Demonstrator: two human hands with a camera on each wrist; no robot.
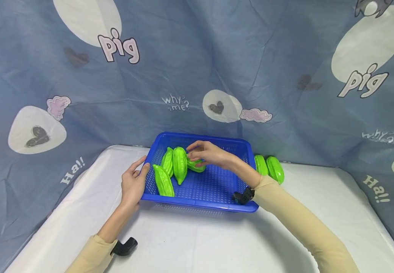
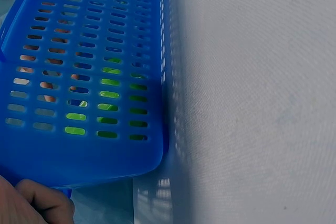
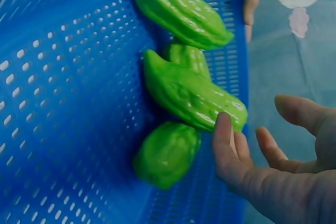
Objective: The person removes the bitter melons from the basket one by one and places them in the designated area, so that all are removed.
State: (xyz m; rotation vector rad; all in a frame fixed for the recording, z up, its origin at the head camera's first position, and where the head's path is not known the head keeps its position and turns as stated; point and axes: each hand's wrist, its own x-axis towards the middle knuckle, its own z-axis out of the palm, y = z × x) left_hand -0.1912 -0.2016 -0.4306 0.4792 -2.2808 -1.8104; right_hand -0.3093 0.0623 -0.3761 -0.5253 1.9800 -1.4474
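A blue plastic basket (image 1: 203, 195) sits on the white table, with several shiny green, ridged bitter melons (image 1: 180, 165) in its left half. My left hand (image 1: 133, 184) grips the basket's left rim, thumb on top and fingers outside; in the left wrist view its curled fingers (image 2: 44, 200) show at the rim. Over the melons is my right hand (image 1: 210, 153), its fingers spread and slightly bent with nothing between them. From the right wrist view, one fingertip overlaps the end of a long melon (image 3: 194, 93), and a rounder-looking melon (image 3: 168, 155) lies beside it.
Two more bitter melons (image 1: 274, 170) lie on the table (image 1: 190, 242) just outside the basket's right side, partly behind the right forearm. A blue printed cloth (image 1: 183, 76) hangs behind the table. Black wrist cameras (image 1: 125, 246) are worn on both wrists.
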